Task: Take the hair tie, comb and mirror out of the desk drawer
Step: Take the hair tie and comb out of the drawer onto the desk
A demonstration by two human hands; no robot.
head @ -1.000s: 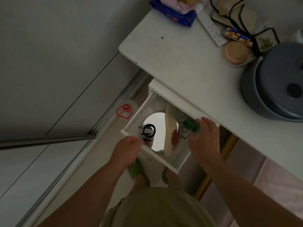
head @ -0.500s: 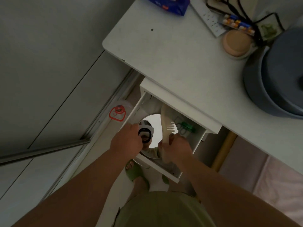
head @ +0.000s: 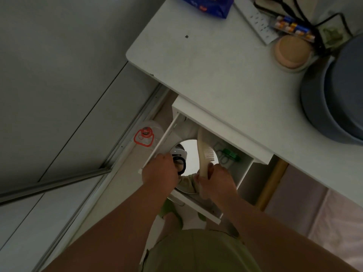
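The white desk drawer [head: 161, 142] stands pulled out under the desk. A round mirror [head: 191, 152] lies flat in it. A black hair tie [head: 181, 164] rests on the mirror's left side, with my left hand [head: 160, 173] over it, fingers curled at the tie. My right hand [head: 217, 180] is closed on the handle of a cream comb [head: 204, 152], which tilts up over the mirror with its teeth facing right.
Green-handled scissors [head: 228, 154] lie in the drawer's right corner. On the white desk [head: 206, 71] are a grey pot [head: 334, 91], a tan lid [head: 290, 51], a power strip [head: 255, 18] with cables and a blue packet [head: 208, 5]. A clear jug [head: 146, 134] stands left of the drawer.
My right hand moved from the drawer's right side to the comb, gripped its handle and tilted it up. My left hand left the drawer front and reached onto the hair tie.
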